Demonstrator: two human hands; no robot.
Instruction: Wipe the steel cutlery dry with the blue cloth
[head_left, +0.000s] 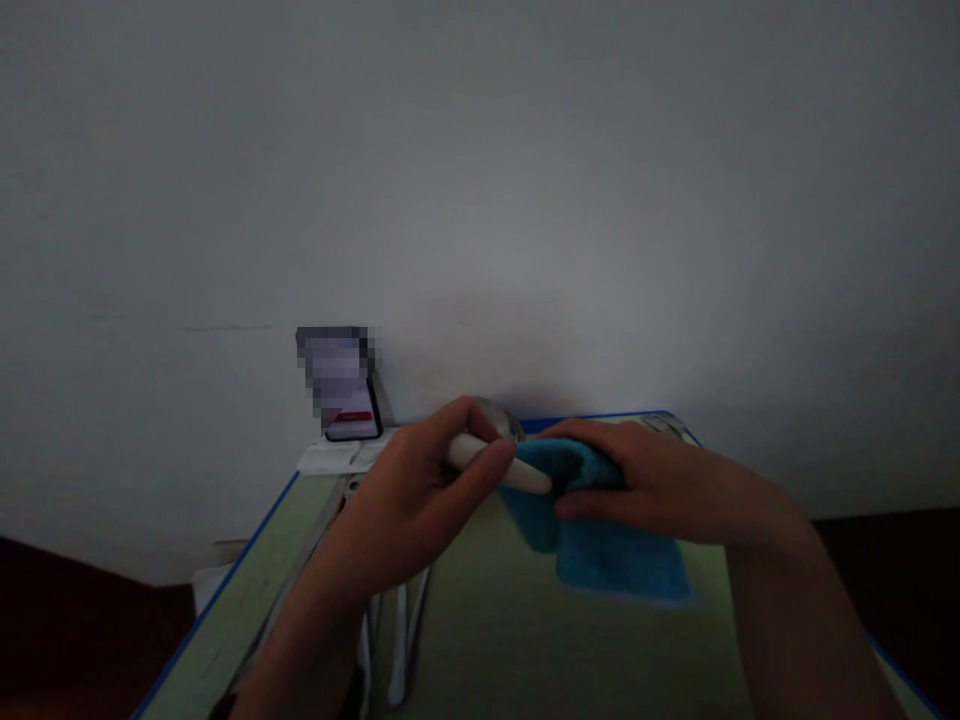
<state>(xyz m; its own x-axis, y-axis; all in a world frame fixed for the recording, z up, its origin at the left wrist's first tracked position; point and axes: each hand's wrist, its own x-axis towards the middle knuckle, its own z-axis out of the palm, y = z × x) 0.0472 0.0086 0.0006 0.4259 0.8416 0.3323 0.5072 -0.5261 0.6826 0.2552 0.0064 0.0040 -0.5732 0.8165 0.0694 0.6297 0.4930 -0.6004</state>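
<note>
My left hand (442, 495) is closed around the pale handle (529, 478) of a utensil, whose working end I cannot make out. In my right hand (626, 475) is a blue cloth (622, 565), pinched between thumb and fingers, with its lower part hanging over the table. The handle's rounded tip points right and meets the folds of the cloth. Just behind my left fingers shows a shiny round metal piece (499, 415), partly hidden; whether it belongs to the held utensil is unclear.
The green table (570, 660) has a blue edge and stands against a pale wall (480, 200). A phone (352, 400) leans upright at the back left, on a white item (330, 460). Several slim metal utensils (400, 650) lie beside my left forearm. More shiny pieces (664, 425) lie at the back right corner.
</note>
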